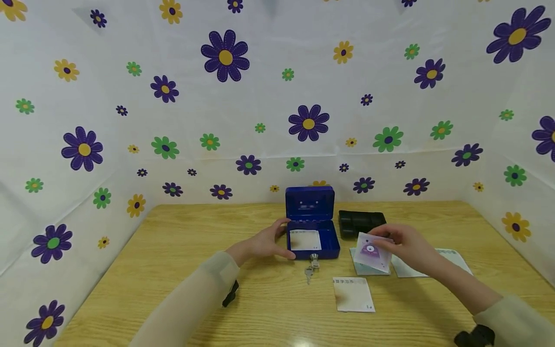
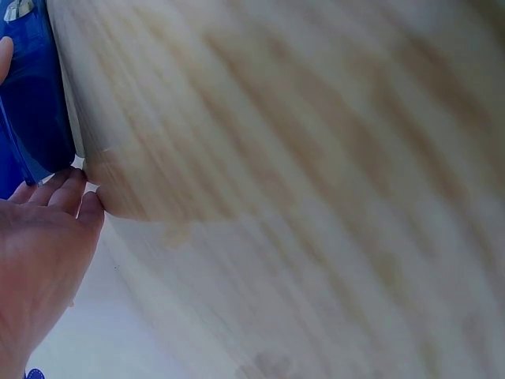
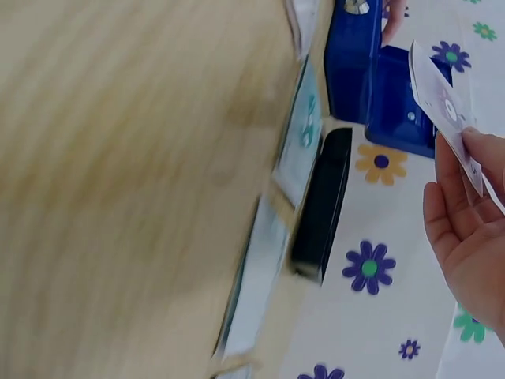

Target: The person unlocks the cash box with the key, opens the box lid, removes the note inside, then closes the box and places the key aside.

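In the head view a blue metal cash box (image 1: 313,254) stands on the table with its lid (image 1: 310,196) raised; a white paper slip (image 1: 305,240) lies inside. My left hand (image 1: 268,242) grips the box's left side, thumb at the front corner and fingers toward the back. In the left wrist view the fingertips (image 2: 67,189) touch the blue wall. To the right of the box, my right hand (image 1: 409,245) pinches a thin, pale card (image 1: 372,251) with a purple picture between thumb and fingers. It is held above a light green paper (image 1: 364,271). Its layers fan apart slightly in the right wrist view.
A small padlock (image 1: 314,261) with keys (image 1: 309,274) hangs at the box's front. Behind my right hand lies a black case (image 1: 361,222). Another white slip (image 1: 353,295) is nearer me, and more pale papers (image 1: 455,260) lie at right. A flower-patterned cloth (image 1: 269,96) encloses the table.
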A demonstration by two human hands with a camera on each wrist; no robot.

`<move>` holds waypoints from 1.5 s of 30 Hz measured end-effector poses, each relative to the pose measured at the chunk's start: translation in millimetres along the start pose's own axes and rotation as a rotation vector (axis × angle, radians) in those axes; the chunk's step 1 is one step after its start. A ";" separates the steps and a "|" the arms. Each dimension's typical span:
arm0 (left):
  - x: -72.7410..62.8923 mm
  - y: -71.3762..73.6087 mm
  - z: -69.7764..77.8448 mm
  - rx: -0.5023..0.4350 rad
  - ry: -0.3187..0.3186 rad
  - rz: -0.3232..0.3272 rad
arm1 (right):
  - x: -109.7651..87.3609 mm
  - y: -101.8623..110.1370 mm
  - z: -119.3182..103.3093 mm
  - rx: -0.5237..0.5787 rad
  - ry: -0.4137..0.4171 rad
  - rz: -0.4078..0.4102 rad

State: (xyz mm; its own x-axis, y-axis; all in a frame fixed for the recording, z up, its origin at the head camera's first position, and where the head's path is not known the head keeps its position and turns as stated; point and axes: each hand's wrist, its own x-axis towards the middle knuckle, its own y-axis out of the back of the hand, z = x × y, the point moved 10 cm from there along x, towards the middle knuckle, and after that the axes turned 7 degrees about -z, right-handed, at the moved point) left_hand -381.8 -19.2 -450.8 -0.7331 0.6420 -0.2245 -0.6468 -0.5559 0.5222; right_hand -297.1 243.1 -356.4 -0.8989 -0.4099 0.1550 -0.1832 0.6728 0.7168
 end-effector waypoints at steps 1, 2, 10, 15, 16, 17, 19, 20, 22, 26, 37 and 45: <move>0.3 0.0 0.0 -0.001 -0.002 0.000 | -4.7 1.9 1.9 -0.013 -0.007 -0.001; 0.2 0.0 -0.1 -0.001 -0.002 0.000 | -9.1 3.5 3.8 -0.021 -0.016 -0.003; 0.2 -0.9 0.0 0.000 -0.007 -0.010 | -34.7 5.1 12.9 -0.051 -0.014 -0.050; -0.6 -0.3 2.8 -0.003 -0.011 -0.004 | -41.8 -3.3 22.7 -0.030 -0.044 -0.149; -0.6 0.0 3.5 -0.002 -0.013 -0.002 | -42.5 -5.3 24.9 -0.020 -0.054 -0.169; -0.6 0.3 4.1 0.001 -0.015 -0.001 | -43.2 -7.1 27.4 -0.008 -0.067 -0.184; -0.7 0.6 5.1 0.001 -0.016 0.000 | -44.6 -11.5 32.5 0.012 -0.093 -0.217; -0.8 0.6 5.5 0.004 -0.017 0.000 | -45.1 -13.8 34.6 0.020 -0.097 -0.230; -0.9 0.8 5.9 0.007 -0.017 0.001 | -46.4 -19.0 37.9 0.030 -0.092 -0.253; -0.4 0.8 5.0 0.007 -0.022 0.003 | -47.7 -29.3 41.2 0.026 -0.034 -0.289; 0.1 -1.5 0.6 -0.009 -0.013 0.004 | -48.5 -48.6 49.2 -0.032 -0.074 -0.338; 0.6 -0.4 1.6 -0.002 -0.015 0.000 | -45.3 -44.8 50.5 -0.177 -0.147 -0.263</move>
State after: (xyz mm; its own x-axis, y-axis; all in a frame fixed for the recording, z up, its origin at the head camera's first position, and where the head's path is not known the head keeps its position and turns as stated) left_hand -381.7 -17.7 -449.8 -0.7300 0.6499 -0.2117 -0.6470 -0.5573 0.5204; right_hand -268.2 262.6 -429.9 -0.8802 -0.4532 -0.1409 -0.3558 0.4337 0.8278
